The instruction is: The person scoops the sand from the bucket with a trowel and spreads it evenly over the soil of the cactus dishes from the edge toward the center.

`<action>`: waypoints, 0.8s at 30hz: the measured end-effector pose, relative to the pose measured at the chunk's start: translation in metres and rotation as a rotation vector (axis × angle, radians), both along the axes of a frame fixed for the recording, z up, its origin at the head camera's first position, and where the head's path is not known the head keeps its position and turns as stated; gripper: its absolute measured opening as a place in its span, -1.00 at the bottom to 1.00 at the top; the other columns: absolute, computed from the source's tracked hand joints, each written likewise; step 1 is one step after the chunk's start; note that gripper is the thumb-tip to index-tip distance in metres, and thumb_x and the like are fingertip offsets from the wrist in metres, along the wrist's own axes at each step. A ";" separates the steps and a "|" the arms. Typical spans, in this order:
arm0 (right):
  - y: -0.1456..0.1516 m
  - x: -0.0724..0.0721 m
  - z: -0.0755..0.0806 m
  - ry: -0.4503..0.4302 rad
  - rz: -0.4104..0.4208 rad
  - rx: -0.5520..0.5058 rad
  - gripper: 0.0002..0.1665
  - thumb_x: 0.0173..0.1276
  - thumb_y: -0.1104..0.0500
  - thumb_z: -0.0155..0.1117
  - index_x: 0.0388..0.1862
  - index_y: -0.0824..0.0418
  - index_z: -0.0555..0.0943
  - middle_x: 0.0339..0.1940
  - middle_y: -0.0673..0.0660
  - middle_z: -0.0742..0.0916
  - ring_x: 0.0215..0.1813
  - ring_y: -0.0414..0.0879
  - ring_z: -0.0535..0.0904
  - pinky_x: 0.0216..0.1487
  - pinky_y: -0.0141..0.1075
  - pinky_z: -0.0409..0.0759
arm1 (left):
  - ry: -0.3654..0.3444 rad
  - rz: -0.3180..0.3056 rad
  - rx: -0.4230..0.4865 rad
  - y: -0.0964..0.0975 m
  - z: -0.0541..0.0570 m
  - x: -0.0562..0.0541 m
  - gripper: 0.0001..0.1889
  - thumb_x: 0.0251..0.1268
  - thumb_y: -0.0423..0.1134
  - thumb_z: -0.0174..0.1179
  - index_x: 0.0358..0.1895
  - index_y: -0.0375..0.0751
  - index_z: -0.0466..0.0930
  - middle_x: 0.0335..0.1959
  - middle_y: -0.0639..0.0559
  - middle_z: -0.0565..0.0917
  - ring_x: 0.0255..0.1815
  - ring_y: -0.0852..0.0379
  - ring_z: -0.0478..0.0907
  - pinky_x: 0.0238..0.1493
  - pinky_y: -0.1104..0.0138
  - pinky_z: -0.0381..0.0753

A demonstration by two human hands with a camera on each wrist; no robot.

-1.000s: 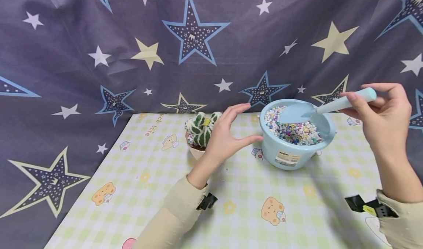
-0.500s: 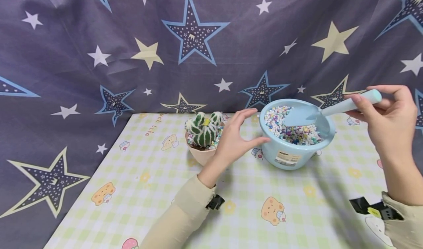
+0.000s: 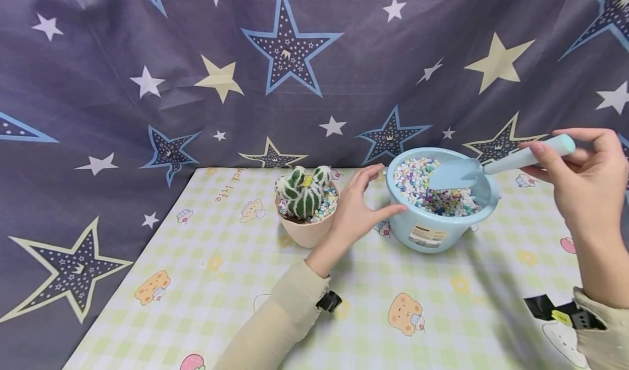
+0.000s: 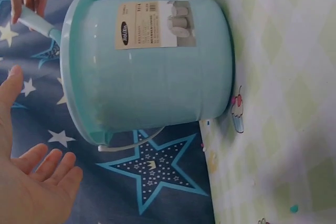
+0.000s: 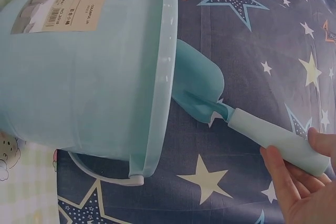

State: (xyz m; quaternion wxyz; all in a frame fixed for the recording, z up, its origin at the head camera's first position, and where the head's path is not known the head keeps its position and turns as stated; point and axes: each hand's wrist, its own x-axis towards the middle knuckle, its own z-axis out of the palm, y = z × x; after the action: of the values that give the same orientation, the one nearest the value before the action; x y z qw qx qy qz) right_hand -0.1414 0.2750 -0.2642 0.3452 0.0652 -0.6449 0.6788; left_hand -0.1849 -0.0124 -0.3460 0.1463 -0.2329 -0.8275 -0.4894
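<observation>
A light blue bucket stands on the table, holding many small multicoloured beads. My right hand grips the pale handle of a blue toy shovel between thumb and fingers. The shovel's blade hangs over the beads, inside the rim's outline in the head view; the right wrist view shows it partly behind the rim. My left hand is spread beside the bucket's left side, thumb and fingers apart. In the left wrist view that hand stays clear of the bucket and holds nothing.
Left of the left hand stands a peach pot with a green and white cactus and beads around its base. A checked cloth covers the table. Behind it hangs a dark star-patterned curtain. The bucket's white handle hangs down.
My left hand has shifted right, away from the cactus pot and closer to the bucket, uncovering more of the pot. The right hand has drawn the shovel slightly right.
</observation>
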 end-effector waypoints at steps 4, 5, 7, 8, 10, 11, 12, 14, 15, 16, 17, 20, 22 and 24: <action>0.002 0.000 0.000 0.003 0.005 0.004 -0.66 0.29 0.42 0.31 0.01 0.22 0.51 -0.30 -0.04 0.84 -0.27 -0.30 0.79 -0.29 -0.55 0.69 | -0.035 0.030 -0.018 0.002 -0.004 -0.001 -0.12 -0.05 0.03 0.57 0.40 -0.04 0.39 0.41 0.08 0.46 0.39 0.13 0.45 0.37 0.38 0.49; 0.002 0.000 -0.001 0.012 0.020 -0.013 -0.65 0.29 0.43 0.31 0.01 0.23 0.51 -0.30 -0.02 0.84 -0.26 -0.29 0.79 -0.29 -0.54 0.70 | -0.044 0.036 -0.021 0.003 -0.004 -0.002 -0.12 -0.05 0.04 0.57 0.41 -0.03 0.39 0.42 0.09 0.45 0.40 0.13 0.44 0.37 0.36 0.49; 0.003 0.000 0.000 0.030 0.044 -0.027 -0.65 0.29 0.44 0.30 0.02 0.25 0.50 -0.29 0.01 0.85 -0.24 -0.27 0.79 -0.27 -0.53 0.70 | -0.059 0.047 -0.025 0.005 -0.006 -0.002 -0.11 -0.06 0.05 0.57 0.42 0.00 0.39 0.43 0.12 0.44 0.41 0.15 0.44 0.37 0.33 0.51; 0.003 -0.001 0.000 0.038 0.054 -0.027 -0.65 0.29 0.44 0.29 0.03 0.25 0.50 -0.29 0.01 0.85 -0.23 -0.27 0.79 -0.27 -0.52 0.70 | -0.062 0.049 -0.026 0.005 -0.007 -0.003 -0.11 -0.06 0.06 0.57 0.42 0.00 0.38 0.44 0.11 0.44 0.41 0.14 0.44 0.37 0.31 0.51; 0.004 -0.001 0.000 0.055 0.073 -0.034 -0.65 0.30 0.45 0.28 0.03 0.26 0.49 -0.29 0.03 0.85 -0.22 -0.26 0.79 -0.25 -0.52 0.70 | -0.068 0.052 -0.026 0.007 -0.008 -0.002 -0.11 -0.05 0.06 0.56 0.42 0.00 0.38 0.45 0.11 0.43 0.41 0.14 0.44 0.37 0.29 0.51; 0.005 -0.002 0.000 0.061 0.081 -0.040 -0.65 0.30 0.45 0.28 0.03 0.27 0.48 -0.29 0.04 0.85 -0.22 -0.25 0.80 -0.25 -0.51 0.70 | -0.071 0.052 -0.027 0.008 -0.009 -0.002 -0.11 -0.05 0.06 0.56 0.43 -0.01 0.38 0.46 0.10 0.42 0.41 0.13 0.44 0.37 0.27 0.51; 0.005 -0.002 0.001 0.063 0.083 -0.041 -0.65 0.30 0.45 0.28 0.03 0.27 0.48 -0.30 0.04 0.85 -0.23 -0.25 0.80 -0.25 -0.51 0.70 | -0.071 0.051 -0.029 0.009 -0.010 -0.002 -0.10 -0.04 0.07 0.56 0.43 -0.02 0.37 0.47 0.10 0.41 0.41 0.13 0.44 0.38 0.26 0.51; 0.007 -0.003 0.002 0.062 0.073 -0.037 -0.66 0.31 0.45 0.28 0.03 0.26 0.49 -0.31 0.02 0.84 -0.24 -0.26 0.79 -0.26 -0.52 0.70 | -0.067 0.049 -0.037 0.011 -0.011 -0.002 -0.10 -0.03 0.07 0.55 0.44 -0.03 0.36 0.49 0.10 0.38 0.43 0.12 0.42 0.41 0.24 0.48; 0.008 -0.003 0.002 0.060 0.065 -0.033 -0.66 0.31 0.44 0.28 0.03 0.26 0.49 -0.32 0.01 0.84 -0.25 -0.26 0.79 -0.27 -0.53 0.70 | -0.066 0.049 -0.040 0.012 -0.013 -0.003 -0.09 -0.03 0.08 0.54 0.45 -0.03 0.35 0.49 0.11 0.37 0.45 0.11 0.40 0.43 0.22 0.46; 0.008 -0.003 0.003 0.058 0.056 -0.026 -0.66 0.31 0.44 0.27 0.04 0.26 0.50 -0.32 0.00 0.84 -0.25 -0.27 0.79 -0.27 -0.53 0.70 | -0.068 0.047 -0.041 0.013 -0.014 -0.003 -0.08 -0.02 0.08 0.54 0.45 -0.04 0.35 0.50 0.12 0.36 0.46 0.10 0.39 0.45 0.21 0.45; 0.009 -0.004 0.003 0.058 0.051 -0.026 -0.66 0.31 0.44 0.28 0.04 0.26 0.51 -0.33 0.00 0.84 -0.26 -0.28 0.79 -0.28 -0.54 0.70 | -0.071 0.049 -0.044 0.014 -0.015 -0.003 -0.08 -0.02 0.08 0.54 0.46 -0.04 0.34 0.51 0.12 0.35 0.47 0.10 0.37 0.46 0.20 0.43; 0.011 -0.005 0.005 0.067 0.042 -0.011 -0.67 0.32 0.43 0.26 0.05 0.28 0.52 -0.32 -0.01 0.84 -0.25 -0.29 0.79 -0.28 -0.55 0.69 | -0.085 0.057 -0.048 0.017 -0.017 -0.004 -0.06 -0.02 0.11 0.53 0.48 -0.03 0.31 0.52 0.13 0.33 0.50 0.09 0.33 0.49 0.16 0.39; 0.012 -0.005 0.006 0.071 0.041 -0.005 -0.67 0.32 0.43 0.26 0.05 0.29 0.53 -0.32 -0.01 0.84 -0.24 -0.30 0.79 -0.28 -0.56 0.69 | -0.100 0.064 -0.048 0.019 -0.018 -0.004 -0.05 -0.03 0.11 0.53 0.48 -0.03 0.31 0.52 0.14 0.33 0.51 0.09 0.32 0.49 0.15 0.38; 0.013 -0.006 0.007 0.068 0.029 0.015 -0.68 0.33 0.43 0.26 0.05 0.29 0.53 -0.32 -0.03 0.84 -0.24 -0.31 0.78 -0.28 -0.57 0.69 | -0.114 0.069 -0.046 0.021 -0.020 -0.005 -0.04 -0.03 0.11 0.54 0.49 -0.04 0.31 0.52 0.15 0.33 0.52 0.08 0.31 0.50 0.13 0.37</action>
State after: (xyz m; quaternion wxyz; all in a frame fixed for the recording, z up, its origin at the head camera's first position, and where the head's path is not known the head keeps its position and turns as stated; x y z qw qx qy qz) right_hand -0.1474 0.2881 -0.2576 0.3568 0.1001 -0.6366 0.6763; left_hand -0.1896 0.0081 -0.3656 0.1104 -0.1794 -0.8530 -0.4775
